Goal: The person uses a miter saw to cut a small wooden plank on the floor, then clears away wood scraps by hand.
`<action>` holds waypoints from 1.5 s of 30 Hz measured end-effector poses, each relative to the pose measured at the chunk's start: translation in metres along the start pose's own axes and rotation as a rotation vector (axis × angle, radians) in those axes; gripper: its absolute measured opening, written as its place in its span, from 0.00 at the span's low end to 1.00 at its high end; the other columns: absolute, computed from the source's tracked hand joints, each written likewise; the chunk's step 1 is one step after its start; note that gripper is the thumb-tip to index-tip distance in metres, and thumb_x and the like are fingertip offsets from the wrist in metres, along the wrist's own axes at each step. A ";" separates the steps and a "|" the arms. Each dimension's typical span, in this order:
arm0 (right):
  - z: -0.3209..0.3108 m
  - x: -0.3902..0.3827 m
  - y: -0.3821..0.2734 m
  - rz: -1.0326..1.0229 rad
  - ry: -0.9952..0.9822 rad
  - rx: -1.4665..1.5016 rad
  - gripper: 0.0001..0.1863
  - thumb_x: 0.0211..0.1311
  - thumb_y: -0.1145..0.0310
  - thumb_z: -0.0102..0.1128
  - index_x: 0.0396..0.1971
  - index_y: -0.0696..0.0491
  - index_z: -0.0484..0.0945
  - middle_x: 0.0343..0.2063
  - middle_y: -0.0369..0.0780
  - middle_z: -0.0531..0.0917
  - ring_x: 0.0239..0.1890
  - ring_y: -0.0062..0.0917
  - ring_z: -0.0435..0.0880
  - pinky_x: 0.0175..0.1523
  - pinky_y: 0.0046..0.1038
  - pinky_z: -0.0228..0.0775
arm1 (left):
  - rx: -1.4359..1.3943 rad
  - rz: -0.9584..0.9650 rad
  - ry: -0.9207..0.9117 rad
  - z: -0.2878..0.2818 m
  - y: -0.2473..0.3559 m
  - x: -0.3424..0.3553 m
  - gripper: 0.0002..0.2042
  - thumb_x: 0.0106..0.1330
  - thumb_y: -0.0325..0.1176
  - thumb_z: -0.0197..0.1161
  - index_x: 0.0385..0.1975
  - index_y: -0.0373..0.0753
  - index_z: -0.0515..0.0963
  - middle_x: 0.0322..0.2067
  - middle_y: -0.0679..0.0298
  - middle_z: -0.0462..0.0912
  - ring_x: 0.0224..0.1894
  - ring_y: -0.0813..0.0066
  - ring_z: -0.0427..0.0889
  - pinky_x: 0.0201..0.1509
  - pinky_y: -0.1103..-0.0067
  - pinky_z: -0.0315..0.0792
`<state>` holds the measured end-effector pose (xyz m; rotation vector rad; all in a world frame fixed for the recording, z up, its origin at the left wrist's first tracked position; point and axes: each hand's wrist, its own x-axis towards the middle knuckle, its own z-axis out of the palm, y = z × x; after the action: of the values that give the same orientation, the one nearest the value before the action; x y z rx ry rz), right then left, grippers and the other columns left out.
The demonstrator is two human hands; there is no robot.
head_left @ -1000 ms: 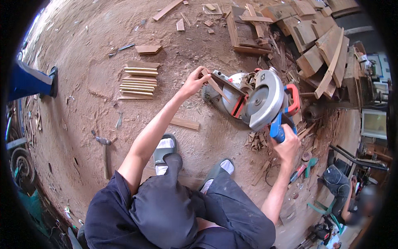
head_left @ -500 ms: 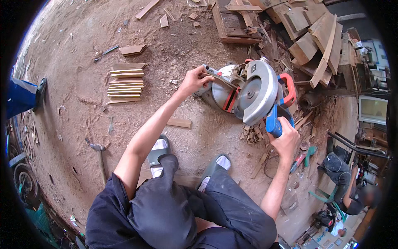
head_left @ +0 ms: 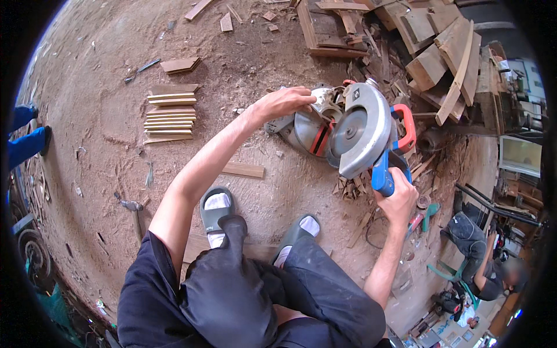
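A miter saw (head_left: pixel 360 130) with a round silver guard and red handle sits on the ground ahead of me. My right hand (head_left: pixel 393 197) grips its blue handle (head_left: pixel 382 172). My left hand (head_left: pixel 291 100) is curled over a thin wooden piece (head_left: pixel 318 113) at the saw's fence, left of the blade, and partly hides it. A stack of wooden pieces (head_left: pixel 170 118) with pale edges lies left of the saw, with another short piece (head_left: pixel 180 65) above it. A loose board (head_left: pixel 242 169) lies just below the saw.
A scrap-wood pile (head_left: pixel 441 64) fills the upper right. A hammer (head_left: pixel 131 205) lies at lower left. Someone in blue trousers (head_left: pixel 26 145) stands at the left edge. A co-worker (head_left: pixel 476 258) sits at lower right near green and red tools (head_left: pixel 428 220). My sandaled feet (head_left: pixel 218 206) are below the saw.
My left hand has shifted rightward, reaching further over the saw with the wooden piece, now flatter on it. The person at the left edge has moved. My right hand stays on the handle.
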<state>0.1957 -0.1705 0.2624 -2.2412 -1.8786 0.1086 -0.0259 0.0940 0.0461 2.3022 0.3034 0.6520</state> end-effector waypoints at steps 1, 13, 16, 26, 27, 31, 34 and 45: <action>0.001 -0.002 0.000 0.007 -0.011 -0.023 0.21 0.44 0.67 0.76 0.39 0.52 0.79 0.33 0.46 0.83 0.36 0.49 0.84 0.38 0.43 0.76 | 0.000 0.011 -0.009 0.000 -0.001 0.001 0.08 0.70 0.30 0.62 0.42 0.36 0.71 0.41 0.54 0.79 0.48 0.47 0.80 0.49 0.59 0.76; 0.053 -0.039 0.000 -0.066 0.081 -0.129 0.15 0.48 0.73 0.66 0.39 0.54 0.79 0.33 0.42 0.83 0.35 0.43 0.84 0.39 0.41 0.74 | 0.113 0.206 -0.100 -0.015 0.007 0.026 0.17 0.62 0.24 0.63 0.52 0.39 0.76 0.38 0.54 0.82 0.48 0.51 0.83 0.53 0.64 0.79; 0.076 -0.054 0.010 -0.096 0.125 -0.188 0.10 0.57 0.74 0.56 0.39 0.54 0.79 0.30 0.41 0.80 0.32 0.40 0.83 0.36 0.39 0.72 | 0.085 0.221 -0.136 -0.009 0.006 0.037 0.18 0.62 0.23 0.63 0.53 0.39 0.76 0.38 0.53 0.82 0.48 0.51 0.83 0.53 0.63 0.79; 0.104 -0.068 0.009 -0.090 0.131 -0.209 0.13 0.58 0.66 0.60 0.42 0.54 0.79 0.31 0.40 0.80 0.34 0.37 0.84 0.37 0.38 0.72 | 0.131 0.246 -0.179 -0.009 0.013 0.041 0.19 0.62 0.25 0.63 0.54 0.40 0.76 0.41 0.54 0.83 0.49 0.52 0.83 0.53 0.62 0.79; 0.105 -0.068 0.009 -0.091 0.136 -0.207 0.13 0.58 0.66 0.60 0.42 0.54 0.79 0.31 0.40 0.80 0.34 0.37 0.84 0.38 0.38 0.72 | 0.139 0.263 -0.175 -0.009 0.013 0.042 0.19 0.62 0.25 0.63 0.54 0.40 0.76 0.41 0.55 0.83 0.49 0.52 0.83 0.53 0.62 0.79; 0.114 -0.071 0.016 -0.095 0.152 -0.215 0.12 0.60 0.65 0.58 0.41 0.54 0.79 0.31 0.41 0.80 0.34 0.38 0.84 0.38 0.38 0.73 | 0.138 0.253 -0.221 -0.009 0.016 0.048 0.17 0.62 0.33 0.66 0.50 0.41 0.75 0.38 0.57 0.80 0.48 0.52 0.81 0.53 0.61 0.77; 0.117 -0.073 0.016 -0.094 0.157 -0.232 0.11 0.60 0.67 0.57 0.40 0.54 0.79 0.31 0.41 0.80 0.33 0.38 0.83 0.38 0.38 0.73 | 0.146 0.267 -0.230 -0.007 0.016 0.051 0.16 0.62 0.32 0.66 0.50 0.42 0.76 0.38 0.57 0.80 0.48 0.52 0.82 0.53 0.61 0.77; 0.134 -0.083 0.008 -0.111 0.154 -0.255 0.10 0.60 0.70 0.56 0.39 0.55 0.79 0.29 0.41 0.79 0.32 0.36 0.82 0.38 0.36 0.72 | 0.200 0.314 -0.204 -0.002 0.019 0.036 0.15 0.65 0.33 0.65 0.50 0.44 0.76 0.38 0.60 0.80 0.47 0.57 0.82 0.54 0.64 0.79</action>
<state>0.1626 -0.2372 0.1236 -2.2183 -2.0233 -0.3293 0.0045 0.0954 0.0739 2.6120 -0.0968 0.5512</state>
